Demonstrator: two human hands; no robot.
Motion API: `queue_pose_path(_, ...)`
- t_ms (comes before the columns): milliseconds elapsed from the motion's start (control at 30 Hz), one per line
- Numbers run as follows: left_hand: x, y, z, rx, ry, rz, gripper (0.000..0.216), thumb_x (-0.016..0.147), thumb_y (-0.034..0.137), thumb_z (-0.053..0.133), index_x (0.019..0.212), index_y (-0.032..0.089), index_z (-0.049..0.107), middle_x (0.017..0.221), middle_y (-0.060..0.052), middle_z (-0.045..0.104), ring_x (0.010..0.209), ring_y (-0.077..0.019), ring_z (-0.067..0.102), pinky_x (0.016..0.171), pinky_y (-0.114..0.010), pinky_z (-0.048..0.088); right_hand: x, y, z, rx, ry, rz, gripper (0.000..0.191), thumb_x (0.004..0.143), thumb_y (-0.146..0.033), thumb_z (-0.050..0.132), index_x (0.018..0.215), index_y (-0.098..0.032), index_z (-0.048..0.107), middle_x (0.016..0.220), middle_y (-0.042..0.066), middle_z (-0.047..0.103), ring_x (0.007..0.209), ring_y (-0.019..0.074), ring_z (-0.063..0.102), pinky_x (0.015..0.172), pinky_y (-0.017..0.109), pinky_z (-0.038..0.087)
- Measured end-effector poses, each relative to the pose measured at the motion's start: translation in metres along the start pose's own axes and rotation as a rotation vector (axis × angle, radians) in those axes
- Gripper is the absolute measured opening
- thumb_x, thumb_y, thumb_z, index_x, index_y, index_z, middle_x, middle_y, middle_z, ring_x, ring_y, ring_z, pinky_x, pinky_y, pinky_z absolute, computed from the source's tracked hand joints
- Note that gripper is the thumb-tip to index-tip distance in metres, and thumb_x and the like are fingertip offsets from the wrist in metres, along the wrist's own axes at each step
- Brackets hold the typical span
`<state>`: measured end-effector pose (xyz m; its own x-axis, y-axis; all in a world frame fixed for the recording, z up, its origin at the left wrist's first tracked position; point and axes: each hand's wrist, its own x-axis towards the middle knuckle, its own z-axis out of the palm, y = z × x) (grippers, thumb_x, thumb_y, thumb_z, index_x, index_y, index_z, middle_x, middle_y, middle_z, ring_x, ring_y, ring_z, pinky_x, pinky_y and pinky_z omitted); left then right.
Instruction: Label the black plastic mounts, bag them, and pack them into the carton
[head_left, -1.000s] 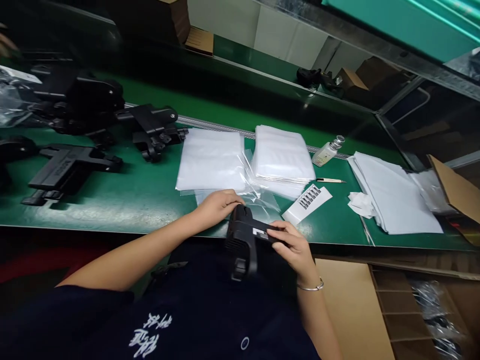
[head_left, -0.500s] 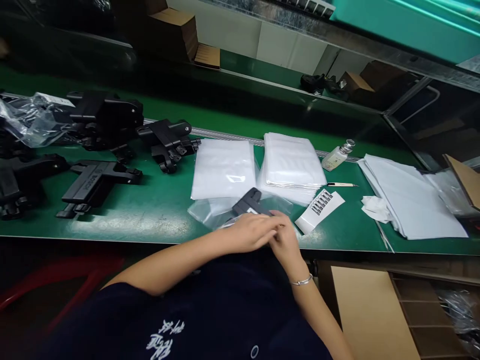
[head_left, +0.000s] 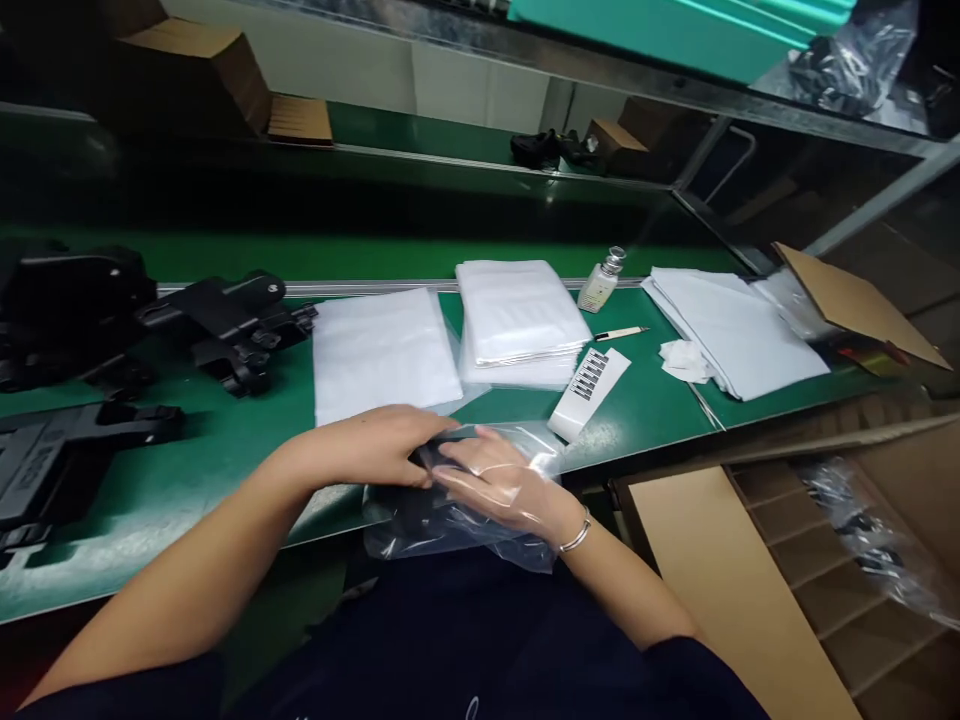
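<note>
A clear plastic bag (head_left: 450, 540) hangs over the table's front edge with a black plastic part (head_left: 426, 456) in it, mostly hidden. My left hand (head_left: 379, 445) comes from the left, its fingers closed around the part's upper end. Clear film lies over my right hand (head_left: 499, 480); whether the hand is inside the bag or behind a fold, I cannot tell. Its fingers bend toward the part and touch bag and part together. Just behind the hands lie a stack of white bags (head_left: 382, 350) and a strip of labels (head_left: 589, 390).
Several black plastic parts (head_left: 232, 320) occupy the left. A second bag stack (head_left: 517, 310), a small bottle (head_left: 600, 282), a pen (head_left: 621, 333), crumpled paper (head_left: 684, 360), tweezers (head_left: 705, 407) and white sheets (head_left: 739, 330) lie rightward. An open carton (head_left: 712, 560) stands below.
The view has turned to the right. My hands have moved apart a little and toward the front edge. Clear film now covers the right hand and the black part, which lay uncovered before.
</note>
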<state>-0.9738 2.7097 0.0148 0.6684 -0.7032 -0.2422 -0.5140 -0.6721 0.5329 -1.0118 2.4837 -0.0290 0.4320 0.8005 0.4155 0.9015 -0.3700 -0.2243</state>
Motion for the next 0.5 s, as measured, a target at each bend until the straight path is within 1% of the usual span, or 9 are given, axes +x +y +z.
queue_pose_path(67, 0.004, -0.004, 0.004, -0.145, -0.124, -0.016, 0.044, 0.075, 0.03, 0.068, 0.118, 0.023, 0.064, 0.104, -0.003, 0.073, 0.093, -0.0259, 0.07, 0.076, -0.03, 0.054, -0.002, 0.003, -0.007, 0.018, 0.047, -0.018, 0.028, 0.1, -0.028, 0.046, 0.122, -0.022, 0.063, 0.121, 0.007, 0.07, 0.122, 0.0183, 0.06, 0.117, 0.044, 0.039)
queue_pose_path(100, 0.006, -0.003, 0.009, -0.238, -0.111, -0.021, 0.046, 0.076, 0.034, 0.069, 0.12, 0.023, 0.063, 0.109, -0.004, 0.073, 0.096, -0.0263, 0.07, 0.079, -0.03, 0.055, -0.006, 0.007, -0.011, 0.078, 0.116, 0.053, 0.03, 0.099, -0.031, 0.049, 0.124, -0.021, 0.062, 0.124, 0.008, 0.069, 0.124, 0.0195, 0.059, 0.116, 0.045, 0.04)
queue_pose_path(200, 0.009, 0.002, 0.031, -0.438, 0.137, -0.119, 0.061, 0.08, 0.049, 0.065, 0.134, 0.022, 0.053, 0.133, -0.009, 0.063, 0.117, -0.0312, 0.062, 0.095, -0.036, 0.052, -0.026, 0.02, -0.029, 0.268, 0.578, 0.471, 0.034, 0.1, -0.035, 0.045, 0.13, -0.025, 0.058, 0.124, 0.008, 0.067, 0.114, 0.0214, 0.064, 0.097, 0.043, 0.055)
queue_pose_path(233, 0.01, 0.005, 0.038, -0.455, 0.225, -0.169, 0.064, 0.082, 0.052, 0.063, 0.137, 0.022, 0.05, 0.137, -0.01, 0.06, 0.121, -0.0325, 0.059, 0.098, -0.038, 0.05, -0.033, 0.021, -0.036, 0.282, 0.73, 0.573, 0.033, 0.101, -0.034, 0.041, 0.129, -0.027, 0.058, 0.12, 0.008, 0.068, 0.108, 0.0209, 0.066, 0.09, 0.04, 0.058)
queue_pose_path(267, 0.012, 0.009, 0.044, -0.445, 0.296, -0.215, 0.066, 0.082, 0.054, 0.062, 0.138, 0.022, 0.049, 0.136, -0.01, 0.061, 0.121, -0.0332, 0.059, 0.098, -0.04, 0.05, -0.038, 0.02, -0.043, 0.263, 0.805, 0.6, 0.033, 0.102, -0.034, 0.039, 0.127, -0.028, 0.059, 0.116, 0.007, 0.068, 0.105, 0.0208, 0.066, 0.087, 0.039, 0.058)
queue_pose_path(300, 0.014, 0.013, 0.05, -0.416, 0.348, -0.24, 0.066, 0.081, 0.055, 0.062, 0.137, 0.021, 0.049, 0.133, -0.01, 0.063, 0.119, -0.0334, 0.061, 0.096, -0.041, 0.051, -0.042, 0.017, -0.049, 0.218, 0.786, 0.565, 0.032, 0.101, -0.035, 0.04, 0.125, -0.029, 0.061, 0.115, 0.007, 0.068, 0.105, 0.0216, 0.066, 0.088, 0.04, 0.057)
queue_pose_path(367, 0.022, 0.026, 0.058, -0.324, 0.393, -0.201, 0.059, 0.08, 0.054, 0.063, 0.128, 0.021, 0.055, 0.121, -0.009, 0.069, 0.108, -0.0325, 0.066, 0.09, -0.04, 0.054, -0.043, 0.005, -0.058, 0.111, 0.509, 0.427, 0.034, 0.098, -0.043, 0.048, 0.124, -0.027, 0.063, 0.118, 0.009, 0.067, 0.113, 0.0246, 0.062, 0.097, 0.043, 0.053)
queue_pose_path(433, 0.031, 0.041, 0.063, -0.209, 0.39, -0.062, 0.039, 0.08, 0.05, 0.062, 0.106, 0.021, 0.063, 0.102, -0.006, 0.073, 0.092, -0.0295, 0.069, 0.081, -0.038, 0.055, -0.038, -0.002, -0.063, 0.054, 0.213, 0.393, 0.042, 0.094, -0.048, 0.055, 0.128, -0.023, 0.06, 0.119, 0.01, 0.068, 0.113, 0.0247, 0.061, 0.098, 0.041, 0.051)
queue_pose_path(500, 0.04, 0.056, 0.067, -0.1, 0.365, 0.109, 0.027, 0.082, 0.049, 0.06, 0.089, 0.023, 0.064, 0.087, -0.003, 0.072, 0.08, -0.0266, 0.069, 0.075, -0.037, 0.055, -0.037, -0.001, -0.068, 0.1, 0.062, 0.387, 0.045, 0.093, -0.049, 0.057, 0.126, -0.019, 0.059, 0.11, 0.009, 0.07, 0.104, 0.0212, 0.063, 0.093, 0.033, 0.052)
